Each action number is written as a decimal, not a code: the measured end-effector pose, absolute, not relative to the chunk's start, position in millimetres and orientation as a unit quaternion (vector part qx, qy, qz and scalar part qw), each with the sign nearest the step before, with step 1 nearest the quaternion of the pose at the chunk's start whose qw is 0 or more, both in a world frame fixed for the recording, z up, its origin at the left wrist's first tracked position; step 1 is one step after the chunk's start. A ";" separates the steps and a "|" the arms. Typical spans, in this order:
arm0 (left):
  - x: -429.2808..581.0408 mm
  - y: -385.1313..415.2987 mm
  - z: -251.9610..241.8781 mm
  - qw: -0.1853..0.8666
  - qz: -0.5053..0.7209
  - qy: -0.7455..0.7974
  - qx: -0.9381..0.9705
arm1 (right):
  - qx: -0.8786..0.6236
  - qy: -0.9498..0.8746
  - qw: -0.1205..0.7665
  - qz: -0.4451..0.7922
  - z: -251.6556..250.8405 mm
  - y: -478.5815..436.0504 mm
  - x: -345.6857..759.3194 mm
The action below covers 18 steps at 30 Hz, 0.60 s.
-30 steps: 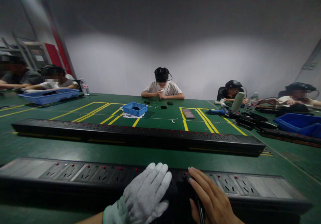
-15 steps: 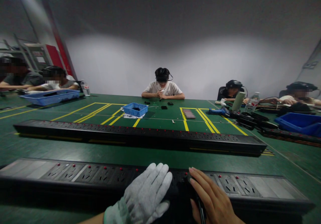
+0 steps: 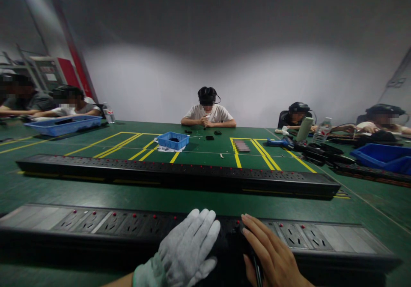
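Observation:
A long black power strip [image 3: 96, 222] with several sockets and red dots lies across the near edge of the green table. My left hand [image 3: 188, 250], in a grey-white glove, rests flat on its middle with the fingers stretched out and holds nothing. My bare right hand [image 3: 268, 255] lies on the strip just to the right, fingers pressed together and pointing up-left. A thin dark tool [image 3: 256, 270] shows under its thumb side, and its tip is hidden by the hand.
A second long black power strip [image 3: 176, 173] lies further back on the table [image 3: 199, 201]. Beyond it are a small blue tray [image 3: 173, 140], yellow floor-style markings, small black parts, a blue bin [image 3: 382, 157] at the right and bottles. Several people sit around the far side.

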<state>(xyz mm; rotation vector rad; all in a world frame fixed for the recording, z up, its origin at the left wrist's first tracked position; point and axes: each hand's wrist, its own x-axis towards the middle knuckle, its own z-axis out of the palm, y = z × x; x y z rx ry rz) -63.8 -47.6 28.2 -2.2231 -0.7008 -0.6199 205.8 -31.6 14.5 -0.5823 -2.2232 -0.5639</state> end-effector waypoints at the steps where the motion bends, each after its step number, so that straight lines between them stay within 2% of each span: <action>1: -63.8 -47.6 27.9 0.358 -0.242 -0.271 -0.860 | -0.228 -0.870 0.378 -0.220 14.5 -31.6 206.0; 18: -66.4 -47.1 20.9 0.355 -0.234 -0.280 -0.861 | -0.226 -0.869 0.382 -0.218 14.9 -31.3 204.3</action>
